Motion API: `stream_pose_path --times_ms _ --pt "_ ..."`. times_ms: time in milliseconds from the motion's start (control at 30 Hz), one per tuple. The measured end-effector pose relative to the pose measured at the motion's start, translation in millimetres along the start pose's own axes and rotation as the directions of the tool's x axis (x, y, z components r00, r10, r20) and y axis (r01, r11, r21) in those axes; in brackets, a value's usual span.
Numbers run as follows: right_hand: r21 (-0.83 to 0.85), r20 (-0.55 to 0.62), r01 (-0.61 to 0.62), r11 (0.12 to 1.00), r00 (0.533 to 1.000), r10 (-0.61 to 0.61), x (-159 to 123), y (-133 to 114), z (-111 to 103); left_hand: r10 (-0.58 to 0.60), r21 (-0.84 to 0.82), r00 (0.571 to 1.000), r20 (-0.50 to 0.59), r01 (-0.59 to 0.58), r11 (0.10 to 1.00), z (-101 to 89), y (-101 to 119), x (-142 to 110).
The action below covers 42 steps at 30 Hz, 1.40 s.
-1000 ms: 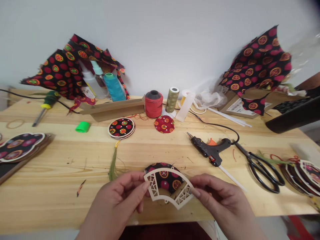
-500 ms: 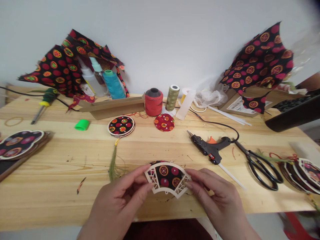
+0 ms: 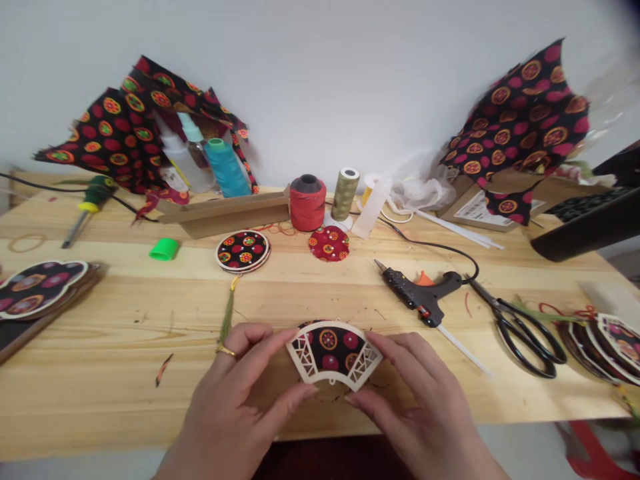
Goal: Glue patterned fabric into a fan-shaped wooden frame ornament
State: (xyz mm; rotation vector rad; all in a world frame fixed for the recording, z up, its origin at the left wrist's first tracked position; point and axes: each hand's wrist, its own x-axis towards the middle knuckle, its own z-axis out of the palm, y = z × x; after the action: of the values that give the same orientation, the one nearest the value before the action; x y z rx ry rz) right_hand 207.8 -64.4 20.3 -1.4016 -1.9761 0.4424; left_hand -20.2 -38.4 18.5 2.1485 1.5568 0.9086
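Between my two hands is a fan-shaped wooden frame [image 3: 330,325] with lattice ends and dark patterned fabric [image 3: 341,345] behind its opening, dotted with small beads. My left hand [image 3: 240,393] is closed on its left end, index finger at the upper corner and thumb at the lower one. On the right end my right hand [image 3: 417,400] grips the same way. The fabric's upper edge shows a little past the frame at the top left. Beyond the hands lies a round fabric ornament [image 3: 243,251] with a green tassel [image 3: 227,319].
A black glue gun [image 3: 415,293] and black-handled scissors [image 3: 525,337] lie to the right. Along the back stand a red thread spool [image 3: 307,205], an olive spool [image 3: 345,193] and a cardboard tray [image 3: 230,217]. Stacked ornaments [image 3: 595,347] sit far right, a screwdriver [image 3: 87,207] far left.
Both thumbs have slid from the lattice ends down to the frame's lower corners. More of the lattice shows, and the frame sits slightly flatter to view.
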Motion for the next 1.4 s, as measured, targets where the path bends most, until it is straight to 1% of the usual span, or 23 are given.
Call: stream_pose_path --times_ms 100,233,400,667,800,933,1067,1400 --pt "-0.030 -0.033 -0.017 0.999 0.999 0.016 4.9 -0.3 1.2 0.016 0.040 1.000 -0.015 -0.015 0.999 0.8 -0.6 2.7" --pt "-0.069 -0.060 -0.062 0.996 0.997 0.058 10.5 -4.4 0.2 -0.026 0.049 1.000 0.000 0.026 0.998 1.1 1.0 5.4" --pt "-0.072 -0.007 -0.137 0.988 0.991 0.137 10.3 -7.0 1.8 -0.052 0.028 0.998 0.046 0.050 0.998 3.1 1.7 5.6" --pt "-0.085 0.031 -0.182 0.980 0.982 0.186 8.4 -5.8 6.2 -0.030 0.028 0.997 0.066 0.028 0.999 7.3 -0.7 3.9" --pt "-0.086 0.045 -0.191 0.978 0.980 0.196 8.0 -5.8 6.6 -0.049 0.039 0.996 0.073 0.046 0.998 7.6 -1.9 2.7" --pt "-0.079 0.044 -0.198 0.977 0.978 0.201 7.1 -4.3 8.4 -0.078 0.040 0.992 0.102 0.074 0.996 7.4 -3.0 2.6" --pt "-0.074 0.052 -0.212 0.975 0.975 0.216 7.1 -5.0 9.2 -0.094 0.033 0.991 0.093 0.091 0.995 7.0 -2.5 3.8" --pt "-0.073 0.073 -0.220 0.973 0.971 0.225 8.9 -5.0 9.3 -0.090 0.042 0.990 0.110 0.086 0.995 8.9 -3.2 4.4"
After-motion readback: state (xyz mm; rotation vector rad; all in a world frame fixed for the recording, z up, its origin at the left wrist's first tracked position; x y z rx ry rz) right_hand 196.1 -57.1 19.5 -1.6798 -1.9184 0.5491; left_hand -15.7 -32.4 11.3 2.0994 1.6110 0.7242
